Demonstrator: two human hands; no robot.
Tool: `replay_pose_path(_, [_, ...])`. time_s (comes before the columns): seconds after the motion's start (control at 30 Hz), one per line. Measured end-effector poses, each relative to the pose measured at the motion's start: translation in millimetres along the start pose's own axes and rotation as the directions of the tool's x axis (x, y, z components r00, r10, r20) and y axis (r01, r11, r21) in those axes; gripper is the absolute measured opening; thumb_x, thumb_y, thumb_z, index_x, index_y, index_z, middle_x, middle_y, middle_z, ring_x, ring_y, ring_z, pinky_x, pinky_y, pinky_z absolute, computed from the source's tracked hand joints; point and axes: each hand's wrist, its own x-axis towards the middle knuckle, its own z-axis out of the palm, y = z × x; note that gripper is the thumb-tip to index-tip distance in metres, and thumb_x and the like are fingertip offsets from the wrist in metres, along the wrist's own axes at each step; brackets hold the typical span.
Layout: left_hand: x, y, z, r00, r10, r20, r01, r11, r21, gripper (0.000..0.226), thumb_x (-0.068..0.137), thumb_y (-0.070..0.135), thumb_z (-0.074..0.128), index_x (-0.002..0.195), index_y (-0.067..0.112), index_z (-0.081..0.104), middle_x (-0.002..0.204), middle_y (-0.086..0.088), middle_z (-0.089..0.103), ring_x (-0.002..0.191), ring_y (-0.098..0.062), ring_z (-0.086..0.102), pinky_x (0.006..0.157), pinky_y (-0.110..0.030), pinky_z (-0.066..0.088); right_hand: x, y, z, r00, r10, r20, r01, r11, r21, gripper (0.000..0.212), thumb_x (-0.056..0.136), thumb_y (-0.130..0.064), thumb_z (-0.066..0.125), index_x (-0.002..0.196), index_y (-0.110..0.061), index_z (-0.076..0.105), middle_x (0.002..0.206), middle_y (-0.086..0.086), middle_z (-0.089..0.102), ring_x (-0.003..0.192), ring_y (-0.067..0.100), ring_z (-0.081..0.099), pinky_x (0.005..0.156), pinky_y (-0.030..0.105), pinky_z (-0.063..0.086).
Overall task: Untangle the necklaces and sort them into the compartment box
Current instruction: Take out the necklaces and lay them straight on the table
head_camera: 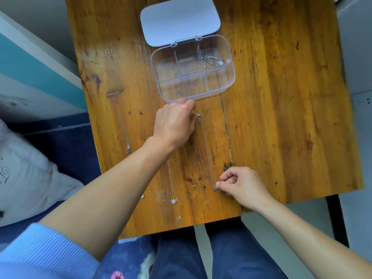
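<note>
A clear compartment box point(159, 85) lies open on the wooden table point(281, 97), its white lid point(179, 19) folded back. A silver necklace point(209, 57) sits in its far right compartment. Several necklaces lie in straight lines on the table in front of the box. My right hand point(241, 186) pinches the pendant end of a thin silver chain point(207, 150). My left hand point(175, 123) is curled right beside that chain's clasp, just in front of the box; its fingertips are hidden. A gold chain point(189, 170) runs out from under my left hand.
A butterfly-pendant chain point(174, 200) and a hooked silver necklace point(124, 135) lie further left; my left arm covers part of another one. A bed with a pillow point(30, 178) is at the left. My legs are under the table's near edge.
</note>
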Motion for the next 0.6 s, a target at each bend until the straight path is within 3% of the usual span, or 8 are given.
replay_pose_path(0.07, [-3.4,-2.8,-10.3,0.993,-0.027,-0.113,0.021,0.999,-0.048,0.017,0.09,0.024,0.057,0.097,0.012,0.066,0.097,-0.008,0.068,0.082,-0.038,0.065,0.063,-0.044,0.051,8.3,-8.3,-19.6,0.998,-0.05,-0.043,0.051,0.998,0.021,0.013,0.076,-0.029,0.08,0.072,-0.026,0.068,0.058,-0.007,0.068,0.061,0.011,0.065,0.071,0.035,0.057])
replay_pose_path(0.17, [2.4,-13.3,-22.1,0.949,-0.192,-0.25,0.169,0.979,-0.111,0.019,0.09,0.028,0.06,0.097,0.012,0.066,0.101,-0.01,0.062,0.084,-0.034,0.063,0.063,-0.044,0.052,35.3,-38.2,-59.1,0.952,-0.207,-0.223,0.219,0.975,0.032,0.008,0.079,-0.023,0.078,0.074,-0.023,0.071,0.063,-0.007,0.065,0.06,0.011,0.057,0.067,0.033,0.051])
replay_pose_path(0.23, [7.9,-20.7,-22.6,0.933,-0.251,-0.259,0.235,0.968,-0.09,0.025,0.089,0.033,0.061,0.101,0.012,0.067,0.111,-0.013,0.057,0.1,-0.031,0.057,0.072,-0.045,0.051,57.9,-70.6,-87.7,0.88,-0.327,-0.346,0.348,0.938,-0.003,0.003,0.08,-0.018,0.074,0.078,-0.019,0.073,0.066,-0.007,0.065,0.062,0.013,0.058,0.068,0.033,0.051])
replay_pose_path(0.33, [11.0,-23.8,-13.7,0.95,-0.184,-0.25,0.192,0.981,0.005,0.03,0.092,0.035,0.056,0.105,0.011,0.068,0.139,-0.02,0.048,0.134,-0.036,0.039,0.098,-0.046,0.04,92.1,-120.4,-119.7,0.772,-0.469,-0.429,0.439,0.882,-0.173,0.008,0.083,-0.019,0.068,0.087,-0.018,0.076,0.074,-0.002,0.068,0.07,0.014,0.06,0.07,0.03,0.051])
replay_pose_path(0.43, [8.5,-21.4,-2.0,0.973,-0.148,-0.178,0.153,0.988,0.012,0.037,0.097,0.037,0.045,0.107,0.009,0.067,0.152,-0.02,0.035,0.148,-0.034,0.018,0.111,-0.047,0.029,122.9,-156.2,-130.8,0.745,-0.54,-0.39,0.389,0.828,-0.403,0.017,0.089,-0.023,0.062,0.099,-0.019,0.076,0.098,0.003,0.074,0.089,0.018,0.064,0.076,0.031,0.052])
replay_pose_path(0.5, [5.9,-21.8,3.4,0.978,-0.132,-0.162,0.138,0.99,0.026,0.042,0.099,0.037,0.04,0.097,0.006,0.068,0.152,-0.019,0.036,0.149,-0.034,0.013,0.112,-0.046,0.028,137.7,-170.8,-129.1,0.782,-0.546,-0.301,0.311,0.76,-0.571,0.02,0.091,-0.02,0.061,0.106,-0.02,0.074,0.107,0.007,0.072,0.097,0.027,0.065,0.079,0.037,0.052])
replay_pose_path(0.6, [5.0,-23.0,5.8,0.978,-0.112,-0.175,0.12,0.992,0.039,0.047,0.1,0.038,0.037,0.084,0.005,0.067,0.149,-0.019,0.041,0.149,-0.035,0.014,0.109,-0.046,0.031,146.3,-184.5,-122.8,0.841,-0.533,-0.093,0.219,0.492,-0.843,0.014,0.085,-0.01,0.057,0.093,-0.016,0.067,0.092,0.014,0.068,0.083,0.037,0.059,0.069,0.038,0.043])
